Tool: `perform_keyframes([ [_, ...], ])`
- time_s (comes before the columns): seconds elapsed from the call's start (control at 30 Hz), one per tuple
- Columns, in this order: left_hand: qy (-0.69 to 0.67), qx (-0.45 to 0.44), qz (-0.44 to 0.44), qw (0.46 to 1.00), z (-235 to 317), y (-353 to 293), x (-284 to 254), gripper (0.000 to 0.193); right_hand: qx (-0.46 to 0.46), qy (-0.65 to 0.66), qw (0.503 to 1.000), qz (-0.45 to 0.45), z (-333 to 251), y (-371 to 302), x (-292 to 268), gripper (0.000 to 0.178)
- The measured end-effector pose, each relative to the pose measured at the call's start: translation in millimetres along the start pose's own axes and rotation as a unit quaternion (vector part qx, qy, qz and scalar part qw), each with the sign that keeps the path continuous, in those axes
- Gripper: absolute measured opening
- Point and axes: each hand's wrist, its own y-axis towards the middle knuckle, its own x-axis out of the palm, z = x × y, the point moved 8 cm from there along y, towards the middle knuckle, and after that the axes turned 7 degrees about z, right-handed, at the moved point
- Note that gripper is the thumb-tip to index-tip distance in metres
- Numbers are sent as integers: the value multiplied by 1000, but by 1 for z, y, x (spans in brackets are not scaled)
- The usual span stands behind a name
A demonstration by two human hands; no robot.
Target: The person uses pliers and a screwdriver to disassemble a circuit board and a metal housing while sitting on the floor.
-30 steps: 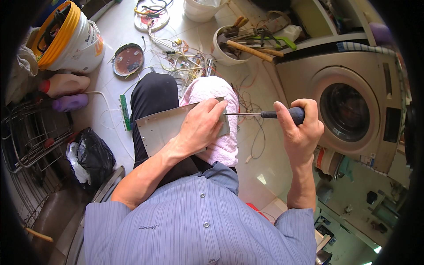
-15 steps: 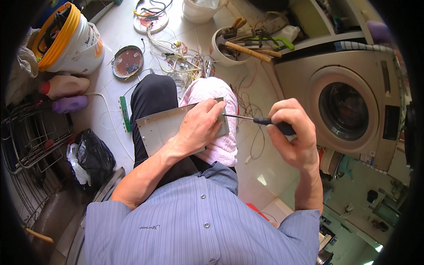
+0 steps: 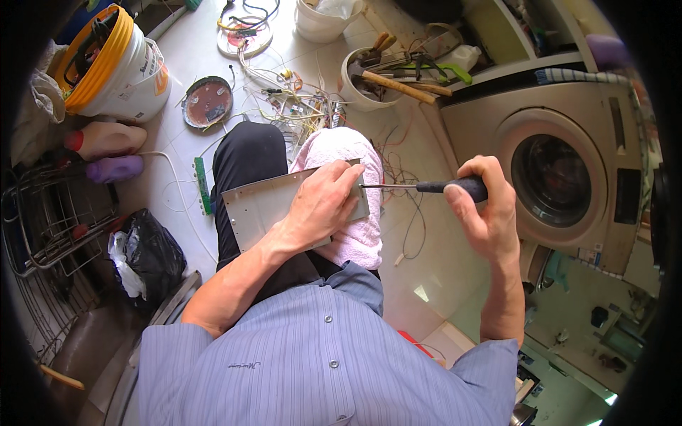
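A grey metal panel [image 3: 266,206] with small holes along its edges lies across my lap, its right part over a pink towel [image 3: 359,238] draped on my right knee. My left hand [image 3: 323,201] is laid over the panel and grips it by its far right corner, fingers curled. To the right, my right hand [image 3: 490,206] holds a screwdriver [image 3: 447,187] by its black handle. The shaft runs level to the left, and its tip meets the panel's right edge beside my left fingertips. Whatever sits at the tip is too small to make out.
Loose wires and small parts [image 3: 302,106] lie on the floor ahead. Beyond stands a white tool bucket [image 3: 359,92] holding a hammer [image 3: 394,84]. A washing machine [image 3: 483,121] stands at right; at left are a yellow-rimmed bucket [image 3: 145,89] and a black bag [image 3: 156,248].
My right hand has shifted slightly right and changed its grip round the screwdriver handle, showing more of it. The screwdriver tip stays at the panel's edge; my left hand keeps its hold.
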Motion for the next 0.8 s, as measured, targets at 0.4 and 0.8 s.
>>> perform_keyframes([
  [0.4,10,-3,2,1000,-2,0,0,55,-31,61,996,-57,-13,-4,7,23],
  [0.8,18,14,3,1000,1,-3,3,51,31,-32,999,-1,-12,-4,3,20],
])
